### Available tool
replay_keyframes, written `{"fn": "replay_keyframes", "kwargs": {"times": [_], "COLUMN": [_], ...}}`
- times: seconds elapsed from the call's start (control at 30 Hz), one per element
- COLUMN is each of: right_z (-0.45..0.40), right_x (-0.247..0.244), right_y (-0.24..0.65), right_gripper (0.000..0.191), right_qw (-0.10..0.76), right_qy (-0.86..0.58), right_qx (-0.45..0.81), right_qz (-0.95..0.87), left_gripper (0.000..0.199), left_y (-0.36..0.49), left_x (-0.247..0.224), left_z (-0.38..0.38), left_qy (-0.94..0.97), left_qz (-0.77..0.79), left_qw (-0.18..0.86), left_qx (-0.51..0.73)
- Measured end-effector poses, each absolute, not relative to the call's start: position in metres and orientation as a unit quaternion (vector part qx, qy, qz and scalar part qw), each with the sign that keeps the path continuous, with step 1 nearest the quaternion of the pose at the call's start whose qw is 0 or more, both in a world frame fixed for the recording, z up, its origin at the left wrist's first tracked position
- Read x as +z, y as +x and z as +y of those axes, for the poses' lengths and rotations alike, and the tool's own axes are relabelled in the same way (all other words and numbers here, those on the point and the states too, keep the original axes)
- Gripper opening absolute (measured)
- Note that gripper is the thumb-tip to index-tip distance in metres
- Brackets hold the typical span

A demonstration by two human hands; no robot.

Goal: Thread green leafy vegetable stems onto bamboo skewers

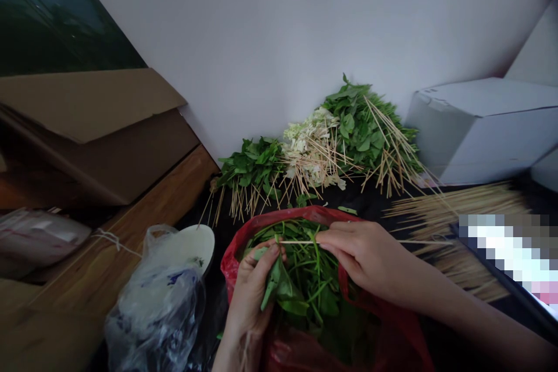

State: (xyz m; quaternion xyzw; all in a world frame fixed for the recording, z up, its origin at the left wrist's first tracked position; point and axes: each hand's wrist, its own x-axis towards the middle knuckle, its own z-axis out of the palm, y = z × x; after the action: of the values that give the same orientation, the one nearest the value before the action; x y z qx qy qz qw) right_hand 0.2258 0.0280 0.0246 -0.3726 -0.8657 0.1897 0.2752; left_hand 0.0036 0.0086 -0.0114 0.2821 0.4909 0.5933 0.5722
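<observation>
Over a red plastic bag (238,232) filled with leafy greens (320,296), both of my hands are at work. My left hand (257,285) is closed on a few green leaves (279,285), pinching their stems between thumb and fingers. My right hand (355,250) grips a thin bamboo skewer (299,242), held level, its left end at the stems in my left hand. Whether the tip has gone through the stems, I cannot tell. The skewer's other end sticks out beyond my right wrist.
Against the wall lie skewered greens (253,165), pale cabbage-like pieces (311,133) and more skewered greens (357,119). Loose skewers (462,209) spread at right beside a pixelated screen (510,261). A white bowl (203,244), clear plastic bag (152,314), cardboard box (108,145) and white box (492,133) stand around.
</observation>
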Motion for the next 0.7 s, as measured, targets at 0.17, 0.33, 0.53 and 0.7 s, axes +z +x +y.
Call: {"fn": "replay_keyframes", "kwargs": {"times": [0.17, 0.33, 0.53, 0.7], "right_z": [0.028, 0.029, 0.03, 0.028], "right_x": [0.024, 0.022, 0.017, 0.013], "right_y": [0.223, 0.22, 0.216, 0.209], "right_gripper": [0.024, 0.026, 0.028, 0.028], "right_qw": [0.286, 0.298, 0.32, 0.311], "right_qy": [-0.371, -0.376, -0.368, -0.365], "right_qx": [0.215, 0.225, 0.227, 0.241], "right_qz": [-0.857, -0.848, -0.843, -0.844], "left_gripper": [0.024, 0.026, 0.028, 0.027], "left_y": [0.003, 0.002, 0.003, 0.015], "left_x": [-0.012, -0.013, -0.012, -0.008], "left_z": [0.008, 0.009, 0.01, 0.007], "left_qy": [0.28, 0.278, 0.27, 0.303], "left_qz": [0.505, 0.514, 0.508, 0.491], "left_qw": [0.563, 0.561, 0.574, 0.601], "left_qx": [0.591, 0.586, 0.583, 0.553]}}
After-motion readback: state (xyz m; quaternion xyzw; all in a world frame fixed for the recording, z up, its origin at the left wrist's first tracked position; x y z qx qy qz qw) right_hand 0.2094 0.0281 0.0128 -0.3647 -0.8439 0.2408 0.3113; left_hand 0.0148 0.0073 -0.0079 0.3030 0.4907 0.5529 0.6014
